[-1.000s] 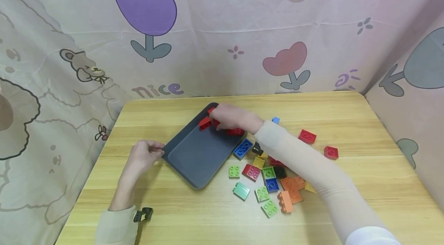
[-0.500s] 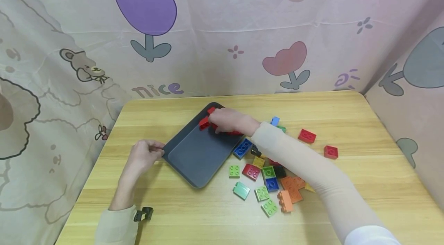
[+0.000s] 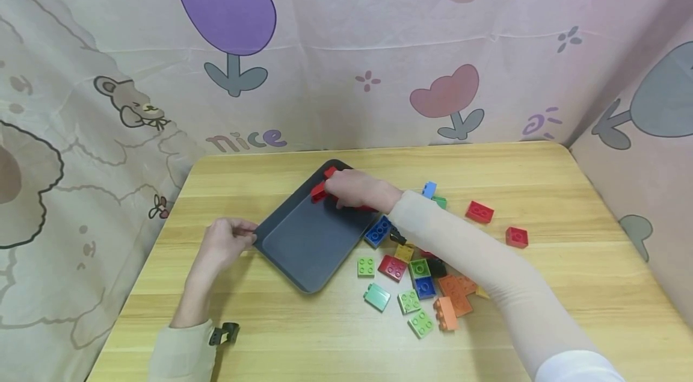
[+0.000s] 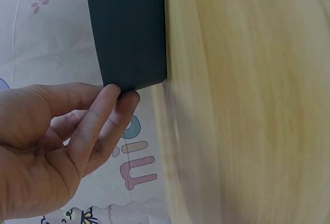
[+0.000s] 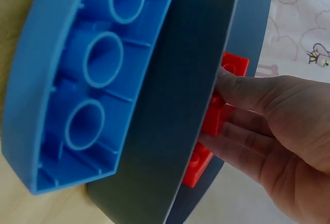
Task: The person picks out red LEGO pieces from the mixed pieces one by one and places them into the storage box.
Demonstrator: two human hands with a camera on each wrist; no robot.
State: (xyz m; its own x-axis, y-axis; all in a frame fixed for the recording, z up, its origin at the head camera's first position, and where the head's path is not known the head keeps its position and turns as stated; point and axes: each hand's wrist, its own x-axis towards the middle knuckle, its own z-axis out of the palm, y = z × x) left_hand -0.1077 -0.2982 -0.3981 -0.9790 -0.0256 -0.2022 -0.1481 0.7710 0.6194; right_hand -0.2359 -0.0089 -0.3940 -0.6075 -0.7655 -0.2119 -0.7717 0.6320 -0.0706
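A dark grey tray (image 3: pixel 308 249) lies at an angle on the wooden table. Its left corner is pinched by my left hand (image 3: pixel 226 243); in the left wrist view, the thumb and fingertips meet at the tray's rim (image 4: pixel 126 38). My right hand (image 3: pixel 357 188) reaches into the far end of the tray. Seen from the right wrist, thumb and fingers grip a red toy building brick (image 5: pixel 212 118) behind the tray wall (image 5: pixel 170 79). More red bricks (image 3: pixel 319 192) lie in the tray around that hand, partly hidden by it.
Right of the tray lie several loose bricks, among them a blue brick (image 3: pixel 378 232) near its wall, a dark red brick (image 3: pixel 392 268) and an orange brick (image 3: pixel 446 314). Two red bricks (image 3: pixel 479 212) sit farther right. My right forearm (image 3: pixel 476 255) passes over part of the pile. A patterned curtain (image 3: pixel 346 69) hangs behind.
My right hand has moved slightly left and down inside the tray. Its sleeve has shifted left, uncovering a green brick beside the light blue one. My left hand stays on the tray corner.
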